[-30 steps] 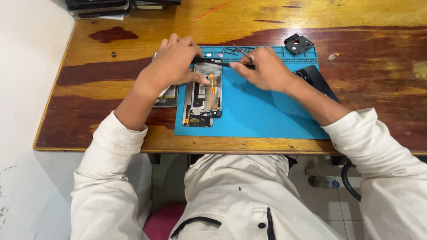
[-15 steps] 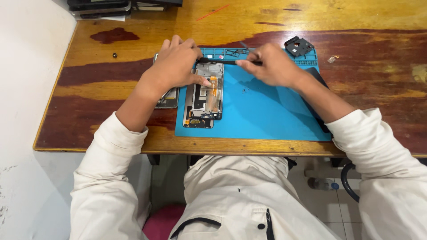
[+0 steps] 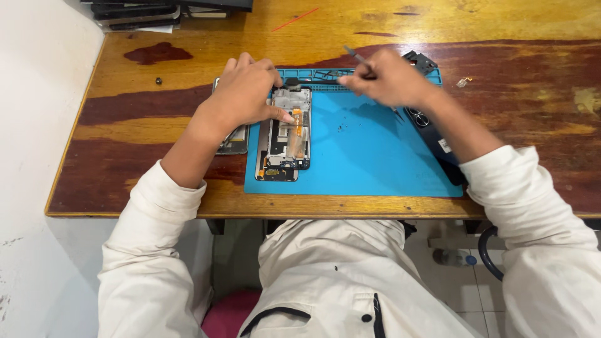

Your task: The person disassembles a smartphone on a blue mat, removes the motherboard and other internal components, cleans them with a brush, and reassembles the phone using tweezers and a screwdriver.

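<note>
An opened phone [image 3: 289,134] lies face down on the left part of a blue work mat [image 3: 369,156], its inner boards and an orange ribbon showing. My left hand [image 3: 247,94] rests on the phone's upper left edge, thumb pressed on its middle. My right hand [image 3: 387,80] hovers over the mat's top strip, fingers closed around a thin metal tool [image 3: 355,56] whose tip points up and to the left. A black strip-like part [image 3: 313,81] lies on the mat's tray section between the two hands.
A second phone part [image 3: 233,141] sits partly under my left wrist. A black back cover [image 3: 432,134] lies under my right forearm, a small black module [image 3: 421,62] beyond it. Dark devices [image 3: 134,14] are stacked at the table's far left corner. A small screw [image 3: 158,81] rests on the wood.
My right hand has lifted off the phone and moved right and away, up to the mat's top strip, raising the tool. My left hand has stayed on the phone.
</note>
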